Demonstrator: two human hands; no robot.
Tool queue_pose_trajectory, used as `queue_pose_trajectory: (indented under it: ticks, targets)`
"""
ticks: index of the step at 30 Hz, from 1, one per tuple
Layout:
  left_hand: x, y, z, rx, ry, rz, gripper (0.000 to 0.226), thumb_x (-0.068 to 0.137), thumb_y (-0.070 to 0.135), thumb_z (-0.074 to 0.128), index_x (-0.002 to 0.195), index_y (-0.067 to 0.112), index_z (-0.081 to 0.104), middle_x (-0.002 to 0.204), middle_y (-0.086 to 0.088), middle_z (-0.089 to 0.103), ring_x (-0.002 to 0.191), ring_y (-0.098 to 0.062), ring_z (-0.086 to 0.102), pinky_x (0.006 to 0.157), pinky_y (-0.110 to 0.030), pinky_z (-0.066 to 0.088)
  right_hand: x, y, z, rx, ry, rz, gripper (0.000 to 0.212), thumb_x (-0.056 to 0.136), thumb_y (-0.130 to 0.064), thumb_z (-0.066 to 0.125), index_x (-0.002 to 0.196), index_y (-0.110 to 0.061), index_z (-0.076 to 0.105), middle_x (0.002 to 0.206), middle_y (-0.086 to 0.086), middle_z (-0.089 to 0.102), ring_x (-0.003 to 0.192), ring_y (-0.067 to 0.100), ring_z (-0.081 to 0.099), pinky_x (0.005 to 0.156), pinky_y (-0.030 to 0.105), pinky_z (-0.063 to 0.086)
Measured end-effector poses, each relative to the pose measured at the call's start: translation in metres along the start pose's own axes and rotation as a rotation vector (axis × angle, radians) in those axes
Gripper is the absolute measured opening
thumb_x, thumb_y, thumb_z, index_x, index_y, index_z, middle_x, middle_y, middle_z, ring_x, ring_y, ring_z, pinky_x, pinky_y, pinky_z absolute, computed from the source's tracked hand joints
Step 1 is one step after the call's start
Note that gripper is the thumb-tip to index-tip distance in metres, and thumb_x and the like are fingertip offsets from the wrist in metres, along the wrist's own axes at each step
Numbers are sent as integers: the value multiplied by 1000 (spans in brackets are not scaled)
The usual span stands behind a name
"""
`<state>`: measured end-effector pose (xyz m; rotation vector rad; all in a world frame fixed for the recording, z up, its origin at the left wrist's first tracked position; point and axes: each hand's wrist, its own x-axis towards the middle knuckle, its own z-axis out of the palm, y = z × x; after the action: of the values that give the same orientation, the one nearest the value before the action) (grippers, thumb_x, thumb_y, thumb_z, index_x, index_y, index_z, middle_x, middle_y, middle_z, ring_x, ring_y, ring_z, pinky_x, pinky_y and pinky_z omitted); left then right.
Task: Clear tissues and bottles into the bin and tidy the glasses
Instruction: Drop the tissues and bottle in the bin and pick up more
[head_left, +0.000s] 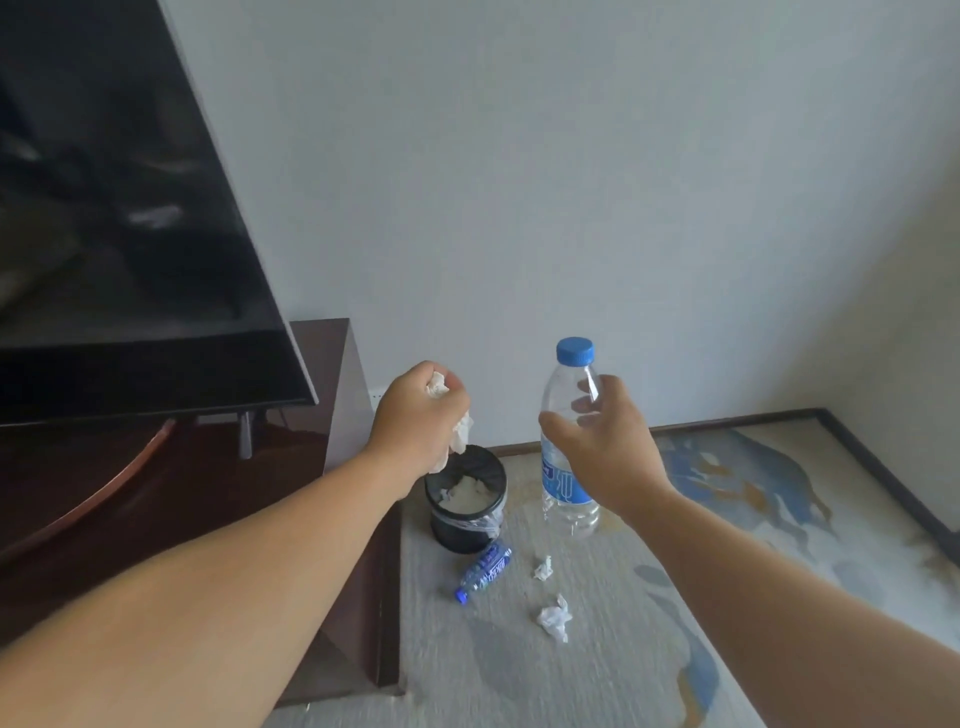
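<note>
My left hand (415, 415) is closed around a crumpled white tissue (461, 434) and hovers just above the small black bin (447, 525) on the floor. White tissue lies inside the bin. My right hand (602, 447) grips a clear plastic bottle (563, 483) with a blue cap, held upright to the right of the bin. A second small bottle (483, 571) with a blue label lies on its side on the carpet in front of the bin. Two crumpled tissues (543, 567) (555, 617) lie on the carpet nearby.
A dark wooden TV cabinet (343, 519) stands at the left, right beside the bin, with a black television (130, 234) on it. A pale wall (571, 182) rises behind. The patterned carpet (753, 519) with a dark border spreads to the right.
</note>
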<state>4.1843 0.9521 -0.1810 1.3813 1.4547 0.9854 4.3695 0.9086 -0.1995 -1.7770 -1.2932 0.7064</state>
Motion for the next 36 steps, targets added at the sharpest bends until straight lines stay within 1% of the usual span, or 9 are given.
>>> queue_pose_trajectory:
  ticks: [3,7,13,16,24,27,30,32,36]
  targets:
    - [46,-13,4,-15,-20,-66,14,77,9,45,81,8,58,49,2,61,51,-20,49,50,-34,38,44,11,21,-17,-24,14,54,63,-55,59,109,-34,40,107,-10,55,95,7,56,70,32,44]
    - [98,-32,15,10,-5,-136,13,78,9,45,80,8,58,50,2,62,54,-21,52,55,-35,40,97,28,44,-21,-62,38,49,66,-52,61,107,-34,41,105,-12,55,92,3,55,66,29,42]
    - [164,-72,45,42,43,-209,11,80,9,49,77,12,59,53,1,64,45,-12,54,43,-26,40,175,67,76,-20,-146,56,51,64,-55,60,107,-36,41,105,-14,54,94,4,56,70,31,46]
    - [198,-97,64,11,65,-257,12,79,9,47,76,12,58,52,-6,63,44,-17,52,42,-25,34,214,92,93,-17,-180,55,51,63,-56,60,106,-36,41,104,-15,54,95,4,56,72,31,45]
    - [270,-204,111,59,123,-304,11,82,5,54,85,13,60,54,3,62,40,-6,52,35,-19,37,284,180,163,-6,-256,71,41,71,-47,67,104,-36,44,98,-18,57,92,0,57,68,28,44]
    - [298,-262,128,113,151,-322,24,83,11,57,103,24,56,83,4,62,65,-9,60,50,-18,47,299,223,203,-5,-284,88,44,71,-52,65,106,-38,43,100,-20,57,93,-4,54,68,25,43]
    - [320,-322,147,163,163,-347,27,83,16,59,107,22,50,95,1,60,83,-20,61,74,-36,53,309,268,246,-22,-306,104,47,69,-57,64,107,-44,39,94,-28,51,87,-16,47,63,15,36]
    - [332,-362,159,190,150,-374,24,82,18,59,104,19,50,94,-3,61,84,-26,61,74,-42,54,317,298,274,-40,-312,112,52,70,-57,65,112,-42,38,94,-25,51,89,-8,49,64,19,37]
    - [353,-439,180,267,111,-407,21,82,20,61,102,15,55,105,-5,53,89,-24,59,75,-35,50,334,359,327,-76,-319,146,59,70,-54,69,118,-35,40,106,-13,53,98,11,53,73,30,41]
